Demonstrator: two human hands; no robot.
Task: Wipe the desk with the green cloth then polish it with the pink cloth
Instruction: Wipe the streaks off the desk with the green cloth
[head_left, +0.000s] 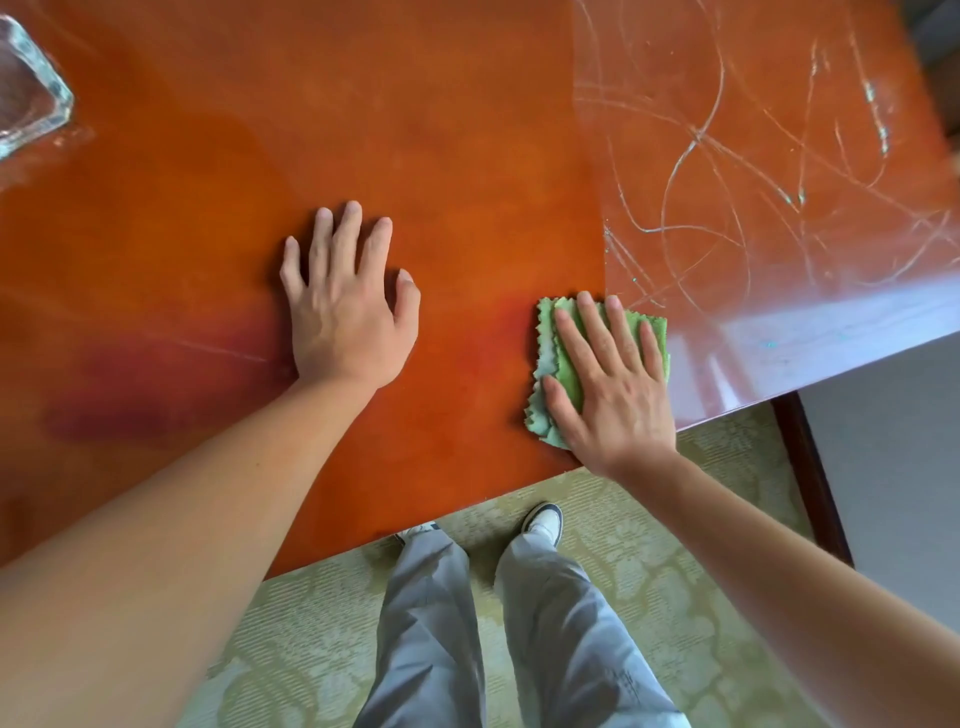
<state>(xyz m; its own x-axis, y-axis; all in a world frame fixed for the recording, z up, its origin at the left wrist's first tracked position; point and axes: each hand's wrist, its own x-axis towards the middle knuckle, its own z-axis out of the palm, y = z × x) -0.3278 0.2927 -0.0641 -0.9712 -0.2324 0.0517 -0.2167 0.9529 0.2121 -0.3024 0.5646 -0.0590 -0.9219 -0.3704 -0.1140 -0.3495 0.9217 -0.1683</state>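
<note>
The desk (441, 130) has a glossy orange-brown wooden top that fills most of the head view. A folded green cloth (550, 364) with zigzag edges lies flat on it near the front edge, right of centre. My right hand (608, 384) presses flat on top of the cloth with fingers spread, covering most of it. My left hand (345, 306) rests palm-down on the bare wood to the left of the cloth, fingers apart, holding nothing. No pink cloth is in view.
A scratched clear sheet (769, 182) covers the desk's right part, beside the cloth. A glass object (26, 98) stands at the far left. The desk's front edge runs diagonally above my legs and shoes (543, 522) on a green patterned carpet (623, 545).
</note>
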